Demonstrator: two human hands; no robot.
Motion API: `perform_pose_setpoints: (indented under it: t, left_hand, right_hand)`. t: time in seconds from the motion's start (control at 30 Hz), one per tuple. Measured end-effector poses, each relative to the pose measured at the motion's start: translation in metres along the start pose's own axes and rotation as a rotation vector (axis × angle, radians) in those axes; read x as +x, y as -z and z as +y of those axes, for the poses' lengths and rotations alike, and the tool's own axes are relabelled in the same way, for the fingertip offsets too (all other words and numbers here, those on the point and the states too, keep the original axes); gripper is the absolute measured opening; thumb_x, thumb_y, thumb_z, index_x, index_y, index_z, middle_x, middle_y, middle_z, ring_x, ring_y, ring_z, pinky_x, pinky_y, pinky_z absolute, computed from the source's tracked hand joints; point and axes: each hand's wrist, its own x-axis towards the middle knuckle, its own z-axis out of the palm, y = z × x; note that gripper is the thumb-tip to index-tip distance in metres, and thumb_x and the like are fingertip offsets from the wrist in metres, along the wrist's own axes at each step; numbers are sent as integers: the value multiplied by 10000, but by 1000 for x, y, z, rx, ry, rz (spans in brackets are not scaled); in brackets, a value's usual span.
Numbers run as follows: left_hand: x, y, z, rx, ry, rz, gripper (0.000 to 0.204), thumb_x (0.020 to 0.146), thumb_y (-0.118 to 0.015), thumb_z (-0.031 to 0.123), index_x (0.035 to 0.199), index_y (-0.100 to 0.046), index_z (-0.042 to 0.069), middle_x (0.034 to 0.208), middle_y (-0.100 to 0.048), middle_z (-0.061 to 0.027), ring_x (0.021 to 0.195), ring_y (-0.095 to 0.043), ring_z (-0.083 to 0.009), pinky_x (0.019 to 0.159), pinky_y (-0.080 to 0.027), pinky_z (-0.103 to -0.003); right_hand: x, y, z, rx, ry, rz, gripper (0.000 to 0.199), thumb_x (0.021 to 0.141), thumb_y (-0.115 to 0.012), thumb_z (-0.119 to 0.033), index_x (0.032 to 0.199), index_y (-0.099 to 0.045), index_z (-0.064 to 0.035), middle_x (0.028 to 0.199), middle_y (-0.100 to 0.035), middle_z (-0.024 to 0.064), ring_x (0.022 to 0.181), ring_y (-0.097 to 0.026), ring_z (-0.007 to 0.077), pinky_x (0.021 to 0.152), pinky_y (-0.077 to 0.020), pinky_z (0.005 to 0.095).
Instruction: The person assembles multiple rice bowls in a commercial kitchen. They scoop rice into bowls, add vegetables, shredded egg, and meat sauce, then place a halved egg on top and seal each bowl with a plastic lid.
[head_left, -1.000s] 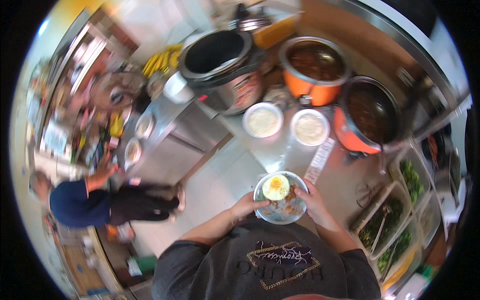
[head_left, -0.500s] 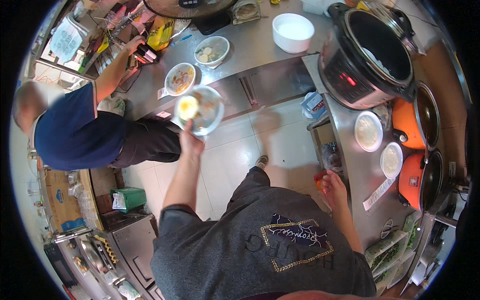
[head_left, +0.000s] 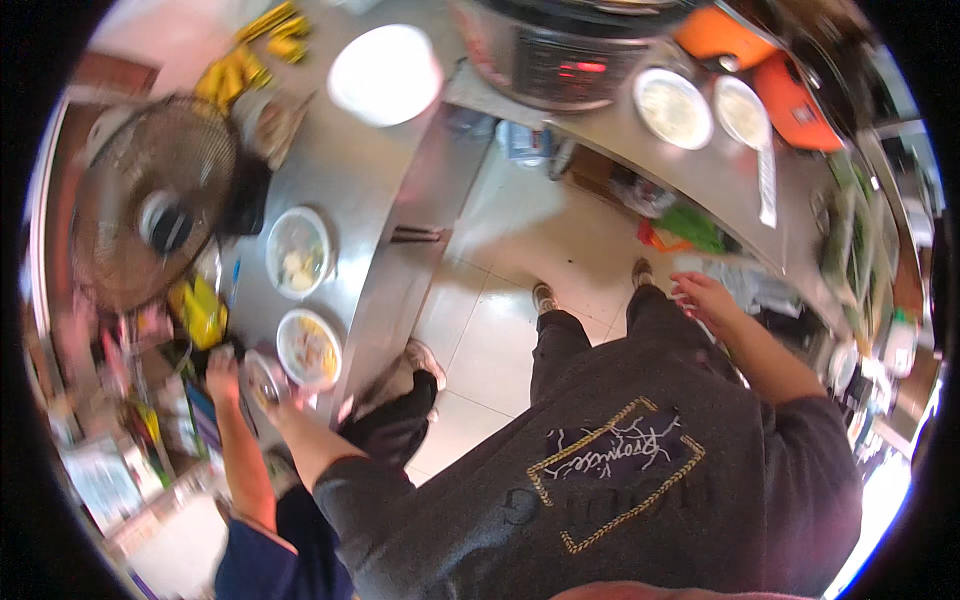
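Note:
My left hand [head_left: 287,410] reaches out to the far-left counter, its fingers on the rim of a takeaway bowl [head_left: 262,378] with food inside, seen partly and blurred. Just beside it stand another food bowl [head_left: 309,349] with orange-brown contents and a bowl of pale pieces in liquid [head_left: 299,252]. Over the floor near the right counter, my right hand [head_left: 708,300] hangs with fingers loosely bent and apart, nothing visible in it.
A co-worker's arm [head_left: 243,455] is close beside my left forearm. A fan [head_left: 155,205] stands behind the bowls. White bowls [head_left: 385,75] sit farther along. An electric cooker [head_left: 565,65], two bowls of white food [head_left: 673,108] and orange pots [head_left: 795,100] occupy the other counter.
My view has turned left. My left hand has carried the bowl from over the floor to the counter, next to the other food bowls. The co-worker now appears at the lower left.

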Motion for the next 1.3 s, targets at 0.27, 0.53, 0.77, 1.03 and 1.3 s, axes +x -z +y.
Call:
perform_pose_setpoints:
  t: [0.27,0.53,0.77,1.03,1.3]
  left_hand:
    - [-22,75,77,-143,236,6,222,849,-608,225,1030,-595,98,1106,-579,-123,1035,-570,-304,808,-473,-454]
    - [79,168,489,-1228,450,970,419,931,-596,188,1263,-484,-41,1270,-513,-175,1135,-506,-257,966,-411,-360]
    - [63,226,760,-1728,-120,101,324,944,-579,130,1246,-519,30,1255,-524,-65,1126,-484,-159,984,-377,-309]
    - [74,260,977,-1874,74,-439,424,944,-589,202,1321,-483,38,1274,-522,-69,1105,-498,-166,963,-394,-305]
    - [139,253,1096,-1942,422,-528,461,928,-622,245,1298,-467,18,1187,-512,-91,1038,-518,-227,926,-458,-387]
  right_hand:
    - [-2,-20,3,-81,6,-7,339,914,-590,-275,1192,-593,-81,960,-608,-20,812,-544,77,690,-448,216]
    - [-5,35,26,-70,228,157,274,917,-600,-268,1018,-677,-25,863,-655,34,788,-586,114,731,-484,267]
    - [-55,250,53,-100,553,890,210,916,-633,-234,1036,-694,-72,868,-679,14,779,-587,89,712,-482,244]
    - [-74,534,67,-800,507,1222,272,892,-613,-153,1157,-639,-101,1081,-640,117,953,-605,274,841,-478,346]
    - [-67,698,129,-970,510,1333,324,908,-591,-241,1216,-611,-141,1209,-593,131,1137,-533,324,984,-398,422]
